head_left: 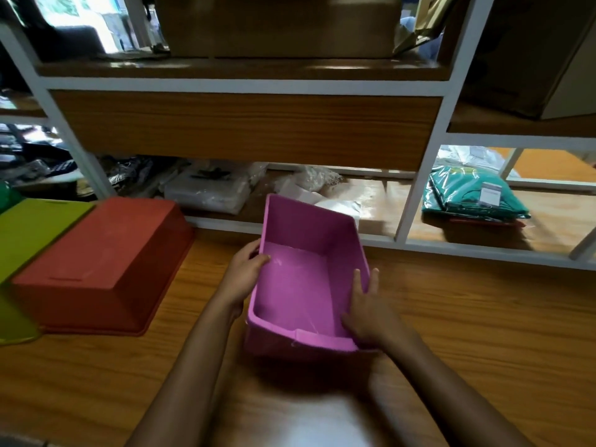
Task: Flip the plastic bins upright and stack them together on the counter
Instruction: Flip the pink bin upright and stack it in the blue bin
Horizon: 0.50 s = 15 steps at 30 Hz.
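A pink plastic bin sits open side up in the middle of the wooden counter, tilted slightly toward me. My left hand grips its left rim, thumb over the edge. My right hand holds the right rim near the front corner, fingers inside the wall. To the left, a red bin lies upside down on the counter. Beside it at the far left lies a yellow-green bin, also upside down and partly cut off by the frame edge.
A white-framed shelf unit with wooden boards rises behind the counter. Its low shelf holds plastic-wrapped packages and a green bagged garment. Cardboard boxes stand on the upper shelf. A green object peeks in at far left.
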Available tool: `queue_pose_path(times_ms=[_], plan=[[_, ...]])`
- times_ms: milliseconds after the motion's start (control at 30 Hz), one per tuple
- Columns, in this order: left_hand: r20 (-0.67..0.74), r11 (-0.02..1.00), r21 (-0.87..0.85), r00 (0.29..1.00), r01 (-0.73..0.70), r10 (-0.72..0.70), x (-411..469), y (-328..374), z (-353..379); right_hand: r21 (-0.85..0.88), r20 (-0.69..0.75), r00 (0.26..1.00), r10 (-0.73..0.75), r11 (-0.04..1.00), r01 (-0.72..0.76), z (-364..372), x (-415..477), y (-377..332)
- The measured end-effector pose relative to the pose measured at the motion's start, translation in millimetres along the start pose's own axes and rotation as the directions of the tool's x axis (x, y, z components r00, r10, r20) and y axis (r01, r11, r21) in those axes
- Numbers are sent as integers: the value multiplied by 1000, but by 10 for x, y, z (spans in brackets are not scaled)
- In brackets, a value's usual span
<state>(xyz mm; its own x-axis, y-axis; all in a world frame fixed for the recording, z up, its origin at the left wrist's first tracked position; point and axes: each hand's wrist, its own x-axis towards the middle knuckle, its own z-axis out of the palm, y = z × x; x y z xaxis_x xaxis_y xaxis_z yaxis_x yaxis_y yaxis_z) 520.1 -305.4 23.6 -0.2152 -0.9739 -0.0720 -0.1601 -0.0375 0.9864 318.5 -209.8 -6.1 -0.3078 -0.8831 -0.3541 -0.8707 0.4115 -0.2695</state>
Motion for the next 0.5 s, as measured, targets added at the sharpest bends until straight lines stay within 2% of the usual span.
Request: queue_pose_path(times_ms=[67, 167, 233, 367, 500], plan=[[-40, 1000, 0, 999, 25, -25, -24, -109, -82, 67, -110, 994, -26, 997, 34, 91, -22, 13], [-95, 997, 28, 993, 68, -65, -65, -301, -246, 288, -267, 962, -55, 948, 133, 177, -15, -5], [-99, 994, 27, 990, 102, -99, -109, -418, -340, 416, -317, 948, -7, 898, 145, 254, -36, -34], [-92, 991, -26, 987, 128, -130, -231, -452, -401, 541, -384, 911, 153, 836, 88, 360, -79, -73], [-66, 967, -135, 972, 216, -226, -322, -468, -328, 652, -360, 899, 248, 756, 52, 352, -73, -53]])
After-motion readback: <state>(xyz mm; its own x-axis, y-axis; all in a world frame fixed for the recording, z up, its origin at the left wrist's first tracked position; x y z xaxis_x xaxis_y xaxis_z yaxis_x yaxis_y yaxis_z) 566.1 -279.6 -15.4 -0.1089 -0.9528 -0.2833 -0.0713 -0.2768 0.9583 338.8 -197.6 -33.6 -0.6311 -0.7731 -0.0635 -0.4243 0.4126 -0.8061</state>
